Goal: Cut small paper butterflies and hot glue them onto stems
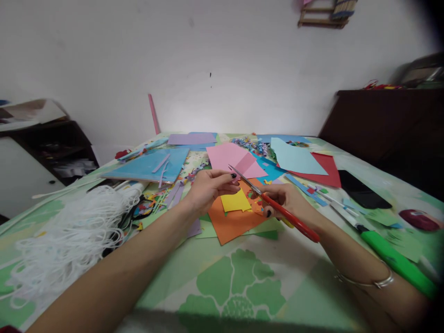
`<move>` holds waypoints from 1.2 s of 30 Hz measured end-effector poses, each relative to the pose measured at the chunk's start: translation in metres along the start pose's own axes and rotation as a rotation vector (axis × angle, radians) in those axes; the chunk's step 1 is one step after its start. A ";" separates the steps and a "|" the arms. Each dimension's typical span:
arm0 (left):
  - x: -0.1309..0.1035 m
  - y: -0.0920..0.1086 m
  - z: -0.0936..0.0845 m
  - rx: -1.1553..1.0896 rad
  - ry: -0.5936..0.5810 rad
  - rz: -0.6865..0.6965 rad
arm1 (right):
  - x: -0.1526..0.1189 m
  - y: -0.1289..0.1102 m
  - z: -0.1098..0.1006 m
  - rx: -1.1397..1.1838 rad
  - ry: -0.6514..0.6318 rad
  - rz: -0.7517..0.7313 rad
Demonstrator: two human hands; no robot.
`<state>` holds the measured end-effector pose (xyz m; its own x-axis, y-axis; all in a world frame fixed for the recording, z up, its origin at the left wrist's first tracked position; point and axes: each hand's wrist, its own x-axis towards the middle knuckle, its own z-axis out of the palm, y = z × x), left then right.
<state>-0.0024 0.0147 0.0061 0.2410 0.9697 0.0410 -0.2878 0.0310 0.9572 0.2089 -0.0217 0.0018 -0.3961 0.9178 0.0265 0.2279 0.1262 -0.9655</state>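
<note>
On a floral tablecloth [239, 282] by a pale wall [180, 60], hands [213, 187] [286, 201], right gripping scissors [280, 210], left seemingly pinching.

Mid-bench [298, 277], a small sheet [236, 201] lies on a larger sheet [224, 229]. Left of them is a folder [145, 162] with loose strips [163, 169] on top; the cord tangle [69, 240] lies nearer, at the near left. Right of the sheets lies a phone [364, 190], then farther right a yarn ball [419, 219], with a cutter [395, 259] nearer. Behind the bench stands the wall [243, 60].
</note>
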 end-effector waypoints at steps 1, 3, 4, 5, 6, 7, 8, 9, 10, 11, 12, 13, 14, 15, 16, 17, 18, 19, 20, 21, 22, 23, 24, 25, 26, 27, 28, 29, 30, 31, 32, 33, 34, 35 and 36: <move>0.000 0.000 0.000 0.000 -0.002 0.000 | 0.000 0.000 0.000 -0.005 0.002 -0.002; 0.000 0.000 0.000 0.001 -0.007 0.003 | 0.000 -0.001 0.001 -0.008 0.000 -0.002; 0.000 0.000 0.000 0.002 -0.009 0.005 | 0.000 -0.001 0.001 -0.007 0.000 0.001; 0.000 -0.001 0.000 0.002 -0.010 0.006 | 0.000 -0.001 0.001 -0.006 0.001 0.002; 0.000 -0.001 0.000 0.002 -0.009 0.006 | 0.000 -0.001 0.001 -0.004 0.001 0.003; 0.000 -0.001 0.000 0.003 -0.009 0.005 | 0.000 -0.001 0.001 -0.004 0.002 0.005; 0.000 -0.001 0.000 0.002 -0.009 0.004 | 0.000 -0.001 0.001 -0.003 0.002 0.006; -0.001 -0.001 0.000 0.002 -0.010 0.003 | 0.000 0.000 0.001 -0.002 0.001 0.009; -0.001 -0.001 0.000 0.000 -0.010 0.003 | 0.000 0.000 0.001 0.000 -0.001 0.012; -0.001 -0.001 0.000 -0.001 -0.010 0.002 | 0.001 0.000 0.000 0.001 -0.005 0.016; -0.001 -0.001 0.000 -0.004 -0.011 0.001 | 0.001 0.000 0.000 0.001 -0.006 0.020; -0.002 -0.001 0.000 -0.006 -0.011 0.000 | 0.001 -0.001 0.000 0.000 -0.004 0.022; -0.002 0.000 0.000 -0.008 -0.011 0.000 | 0.001 -0.001 0.000 -0.001 0.001 0.022; -0.002 0.000 0.000 -0.009 -0.010 0.000 | 0.001 -0.001 0.001 -0.001 0.005 0.022; -0.002 0.000 0.000 -0.012 -0.009 -0.001 | 0.001 -0.001 0.001 0.001 0.009 0.023; -0.001 0.000 0.000 -0.016 -0.007 -0.001 | 0.001 -0.002 0.001 0.003 0.013 0.026; -0.001 0.000 0.000 -0.020 -0.006 0.000 | 0.001 -0.002 0.001 0.005 0.016 0.030; -0.001 0.000 0.000 -0.024 -0.005 -0.001 | 0.001 -0.003 0.001 0.008 0.017 0.033; -0.001 0.000 0.001 -0.027 -0.005 -0.003 | 0.001 -0.003 0.001 0.011 0.018 0.037; -0.001 0.000 0.001 -0.030 -0.006 -0.004 | 0.000 -0.003 0.001 0.013 0.019 0.040; -0.001 0.000 0.001 -0.031 -0.007 -0.005 | 0.000 -0.003 0.001 0.012 0.021 0.043; -0.001 0.000 0.001 -0.034 -0.007 -0.007 | 0.000 -0.003 0.001 0.010 0.023 0.046; -0.001 0.000 0.001 -0.037 -0.005 -0.008 | 0.000 -0.003 0.001 0.009 0.027 0.049; -0.001 0.000 0.001 -0.041 -0.004 -0.009 | 0.000 -0.003 0.001 0.009 0.033 0.051; -0.001 0.000 0.001 -0.045 -0.002 -0.010 | -0.001 -0.003 0.001 0.010 0.037 0.053; -0.001 0.000 0.001 -0.049 0.000 -0.011 | -0.001 -0.002 0.001 0.013 0.040 0.052; -0.001 0.000 0.001 -0.052 0.003 -0.014 | -0.001 -0.002 0.000 0.018 0.042 0.050; 0.000 0.000 0.001 -0.056 0.005 -0.017 | -0.001 -0.002 0.000 0.022 0.042 0.050; 0.000 0.000 0.001 -0.058 0.005 -0.019 | -0.001 -0.002 0.000 0.025 0.041 0.048; 0.000 0.000 0.001 -0.060 0.005 -0.022 | -0.001 -0.002 0.000 0.028 0.039 0.048; 0.000 0.001 0.001 -0.061 0.006 -0.025 | -0.001 -0.002 0.000 0.031 0.039 0.047; 0.000 0.001 0.001 -0.062 0.005 -0.028 | -0.001 -0.002 0.000 0.034 0.038 0.048; 0.000 0.001 0.001 -0.063 0.005 -0.029 | 0.000 -0.002 0.000 0.033 0.039 0.051; 0.000 0.001 0.000 -0.065 0.005 -0.030 | 0.000 -0.003 0.000 0.030 0.040 0.055; -0.001 0.001 0.000 -0.067 0.005 -0.034 | 0.000 -0.003 0.000 0.023 0.045 0.059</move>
<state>-0.0024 0.0139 0.0071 0.2469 0.9690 0.0069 -0.3412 0.0802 0.9366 0.2087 -0.0221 0.0045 -0.3425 0.9393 -0.0194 0.2289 0.0634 -0.9714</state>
